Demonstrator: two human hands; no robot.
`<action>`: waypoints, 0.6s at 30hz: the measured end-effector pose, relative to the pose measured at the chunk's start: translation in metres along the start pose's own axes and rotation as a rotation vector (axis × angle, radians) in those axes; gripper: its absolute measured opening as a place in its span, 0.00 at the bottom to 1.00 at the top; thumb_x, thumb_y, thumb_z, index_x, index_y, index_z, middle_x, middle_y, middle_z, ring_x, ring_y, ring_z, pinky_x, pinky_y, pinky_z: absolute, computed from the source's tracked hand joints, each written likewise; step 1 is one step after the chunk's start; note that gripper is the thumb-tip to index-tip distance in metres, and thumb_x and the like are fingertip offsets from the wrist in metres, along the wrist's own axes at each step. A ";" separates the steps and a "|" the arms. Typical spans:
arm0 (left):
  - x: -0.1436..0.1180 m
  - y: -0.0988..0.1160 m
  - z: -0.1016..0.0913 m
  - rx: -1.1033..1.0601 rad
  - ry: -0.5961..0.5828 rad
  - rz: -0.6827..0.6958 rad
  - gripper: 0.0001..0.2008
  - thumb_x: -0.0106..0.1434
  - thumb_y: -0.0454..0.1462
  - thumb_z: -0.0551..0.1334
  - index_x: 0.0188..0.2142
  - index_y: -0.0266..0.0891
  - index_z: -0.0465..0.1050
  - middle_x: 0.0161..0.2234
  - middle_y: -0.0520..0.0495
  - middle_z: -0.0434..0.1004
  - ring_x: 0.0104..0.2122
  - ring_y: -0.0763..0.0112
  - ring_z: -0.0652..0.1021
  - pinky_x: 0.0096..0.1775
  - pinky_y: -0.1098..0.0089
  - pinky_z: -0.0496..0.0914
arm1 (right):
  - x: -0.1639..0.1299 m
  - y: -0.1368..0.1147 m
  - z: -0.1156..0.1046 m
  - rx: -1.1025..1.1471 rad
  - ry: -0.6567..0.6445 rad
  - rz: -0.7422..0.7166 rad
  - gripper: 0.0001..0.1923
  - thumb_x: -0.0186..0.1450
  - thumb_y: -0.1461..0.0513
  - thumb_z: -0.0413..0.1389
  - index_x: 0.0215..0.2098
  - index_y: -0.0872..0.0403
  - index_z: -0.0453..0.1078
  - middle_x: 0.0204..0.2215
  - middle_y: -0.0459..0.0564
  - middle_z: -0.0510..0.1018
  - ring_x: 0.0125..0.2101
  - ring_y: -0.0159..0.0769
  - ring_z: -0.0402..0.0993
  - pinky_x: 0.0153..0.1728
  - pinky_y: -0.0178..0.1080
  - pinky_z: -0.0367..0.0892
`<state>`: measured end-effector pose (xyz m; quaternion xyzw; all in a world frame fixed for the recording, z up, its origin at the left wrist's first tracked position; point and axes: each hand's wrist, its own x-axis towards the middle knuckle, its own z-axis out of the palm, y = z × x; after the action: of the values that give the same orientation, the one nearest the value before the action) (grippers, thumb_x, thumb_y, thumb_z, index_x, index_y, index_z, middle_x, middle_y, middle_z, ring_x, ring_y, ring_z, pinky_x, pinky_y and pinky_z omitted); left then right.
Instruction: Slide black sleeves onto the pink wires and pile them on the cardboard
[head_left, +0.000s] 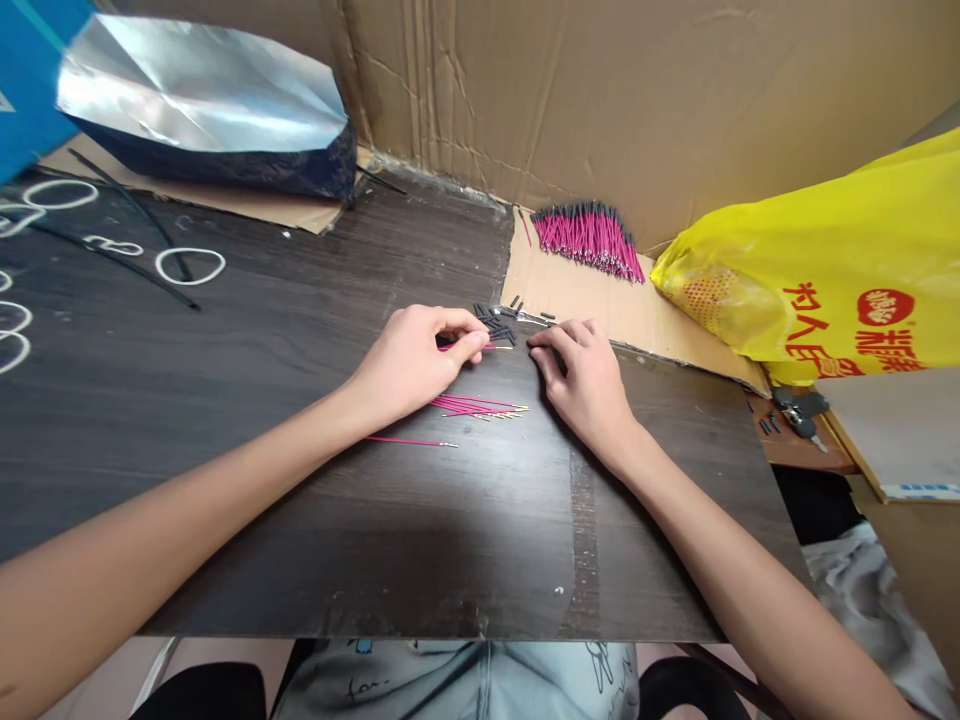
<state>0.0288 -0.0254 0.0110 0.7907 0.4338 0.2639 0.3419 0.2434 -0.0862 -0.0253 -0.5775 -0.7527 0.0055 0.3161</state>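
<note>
We see a dark wood-grain tabletop (247, 400) closed in behind by a creased brown cardboard wall (600, 90). Against that wall, flat cardboard sheets (577, 290) lie on the tabletop. Left of the wall's corner sits a silver foil bag (202, 90), with a blue panel (26, 80) beside it. Right of the wall, a yellow plastic bag (825, 270). Light is soft and even.

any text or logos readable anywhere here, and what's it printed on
Yellow plastic bag: red characters and a round red logo, seen upside down, not legible enough to quote.
Grey shirt at the bottom edge: small script, perhaps "for...", too small to be sure.
Blue box, silver pouch, cardboard: no readable text.
</note>
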 end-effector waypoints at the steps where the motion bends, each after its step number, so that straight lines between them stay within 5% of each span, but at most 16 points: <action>1: 0.000 0.000 0.000 0.005 0.001 0.005 0.12 0.66 0.41 0.61 0.30 0.39 0.80 0.32 0.49 0.84 0.35 0.65 0.80 0.43 0.66 0.70 | 0.000 0.000 0.000 -0.005 0.007 0.013 0.03 0.71 0.62 0.57 0.39 0.52 0.73 0.37 0.54 0.78 0.43 0.48 0.67 0.47 0.51 0.66; 10: -0.001 0.002 0.000 0.043 -0.015 0.012 0.12 0.67 0.41 0.61 0.31 0.40 0.81 0.33 0.49 0.84 0.37 0.64 0.80 0.43 0.65 0.69 | 0.001 0.007 0.000 -0.082 0.004 0.155 0.02 0.69 0.64 0.55 0.37 0.52 0.69 0.38 0.55 0.75 0.41 0.48 0.67 0.45 0.50 0.65; 18: -0.001 0.000 0.002 0.039 -0.021 0.028 0.12 0.66 0.41 0.61 0.31 0.39 0.80 0.32 0.49 0.84 0.37 0.64 0.80 0.42 0.66 0.68 | 0.001 -0.007 -0.007 0.122 -0.050 -0.061 0.05 0.74 0.64 0.48 0.39 0.52 0.64 0.38 0.54 0.73 0.41 0.43 0.68 0.45 0.46 0.66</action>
<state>0.0296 -0.0268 0.0095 0.8061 0.4240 0.2518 0.3271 0.2404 -0.0902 -0.0170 -0.5339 -0.7757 0.0562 0.3318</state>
